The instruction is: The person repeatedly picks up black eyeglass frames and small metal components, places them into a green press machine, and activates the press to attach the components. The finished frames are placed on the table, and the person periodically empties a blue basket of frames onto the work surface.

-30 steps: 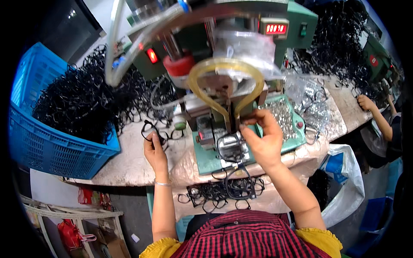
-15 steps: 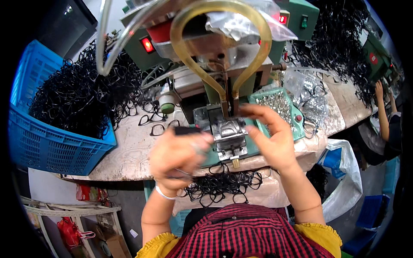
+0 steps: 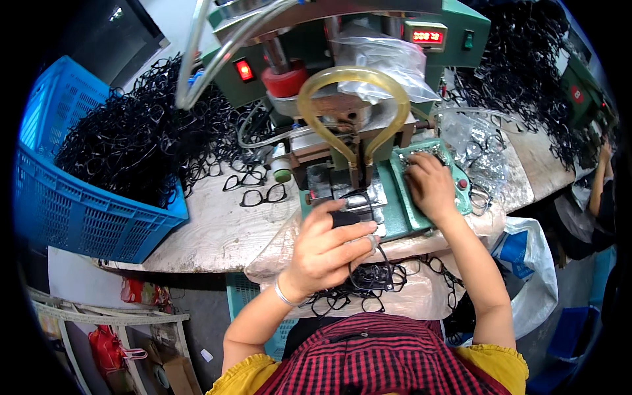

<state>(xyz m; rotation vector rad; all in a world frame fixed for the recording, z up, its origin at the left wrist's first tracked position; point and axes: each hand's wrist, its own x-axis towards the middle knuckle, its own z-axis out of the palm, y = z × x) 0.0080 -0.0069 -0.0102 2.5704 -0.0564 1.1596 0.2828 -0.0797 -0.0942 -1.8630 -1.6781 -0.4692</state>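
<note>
Head view: the left hand [image 3: 326, 247] hangs over the front edge of the surface [image 3: 217, 230], fingers curled around a black eyeglass frame [image 3: 368, 276] that dangles below the knuckles, just in front of the green press [image 3: 355, 131]. The right hand [image 3: 431, 187] lies palm down on the green tray [image 3: 421, 197] of small silvery parts at the right of the press; its fingers are bent onto the parts, but whether they pinch one I cannot tell. The metal fixture [image 3: 352, 197] under the ram sits between the two hands, and it is too cluttered to tell whether a frame lies in it. More black frames lie in a loose heap [image 3: 355, 299] on the person's lap, a few sit on the surface left of the press, and a large tangle fills the blue crate [image 3: 72, 204] further left. At the far right another person's arm [image 3: 602, 178] shows at the edge.

The step in hand looks like a changeover at the fixture: one frame held clear while a small part is being picked. The next move would seem to call for a clean single-part pick and a square seating of the frame under the ram.
</note>
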